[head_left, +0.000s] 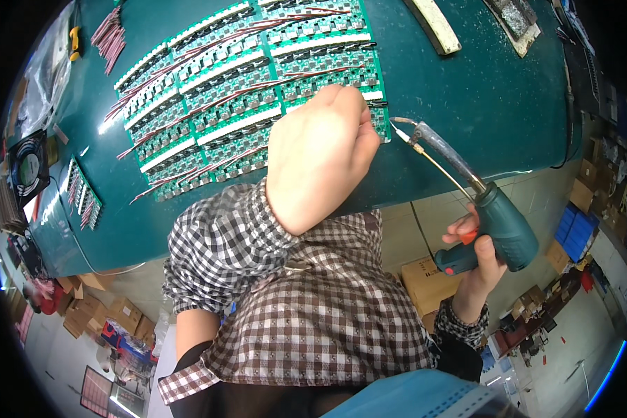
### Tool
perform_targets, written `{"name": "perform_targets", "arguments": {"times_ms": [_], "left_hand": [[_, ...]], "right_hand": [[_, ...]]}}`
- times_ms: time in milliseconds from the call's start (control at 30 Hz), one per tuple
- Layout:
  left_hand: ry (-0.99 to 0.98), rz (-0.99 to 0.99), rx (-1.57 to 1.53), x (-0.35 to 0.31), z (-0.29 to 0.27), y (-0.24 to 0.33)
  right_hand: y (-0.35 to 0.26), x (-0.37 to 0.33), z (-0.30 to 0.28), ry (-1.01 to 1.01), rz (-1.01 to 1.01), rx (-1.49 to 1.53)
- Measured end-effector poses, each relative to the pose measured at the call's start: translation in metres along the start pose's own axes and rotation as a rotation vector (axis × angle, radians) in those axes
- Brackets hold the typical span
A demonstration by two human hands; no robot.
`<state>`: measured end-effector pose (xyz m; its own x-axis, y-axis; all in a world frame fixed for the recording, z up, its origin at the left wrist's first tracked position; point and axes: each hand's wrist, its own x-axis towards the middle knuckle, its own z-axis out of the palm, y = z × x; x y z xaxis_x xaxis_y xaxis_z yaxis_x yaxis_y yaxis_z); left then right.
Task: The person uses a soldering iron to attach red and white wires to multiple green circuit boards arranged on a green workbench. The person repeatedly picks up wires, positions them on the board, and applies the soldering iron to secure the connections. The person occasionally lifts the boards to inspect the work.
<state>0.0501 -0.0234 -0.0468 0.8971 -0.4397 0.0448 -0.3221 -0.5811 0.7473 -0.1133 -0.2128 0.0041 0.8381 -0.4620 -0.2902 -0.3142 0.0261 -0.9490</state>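
My right hand is wrapped round the grip of a dark green soldering gun with a red trigger. The gun's metal tip and a thin feed tube meet just off the right edge of the green circuit boards. My left hand is closed over the right part of the boards, fingers curled down. Whatever its fingertips hold is hidden behind the hand. Rows of white connectors run across the boards, with red and black wires lying along them.
The boards lie on a green table. At the far left are a bundle of wires and a yellow-handled tool. A small separate board and a fan sit left. A long pale bar and a solder-flecked tray lie far right.
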Motion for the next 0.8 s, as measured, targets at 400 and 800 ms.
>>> {"name": "perform_targets", "arguments": {"times_ms": [400,800], "left_hand": [[-0.007,-0.004,0.013,0.001,0.000,0.000],[0.002,-0.026,0.017,0.000,0.000,0.002]], "right_hand": [[0.000,-0.001,0.001,-0.023,0.043,-0.060],[-0.006,-0.002,0.005,-0.043,0.025,-0.106]]}}
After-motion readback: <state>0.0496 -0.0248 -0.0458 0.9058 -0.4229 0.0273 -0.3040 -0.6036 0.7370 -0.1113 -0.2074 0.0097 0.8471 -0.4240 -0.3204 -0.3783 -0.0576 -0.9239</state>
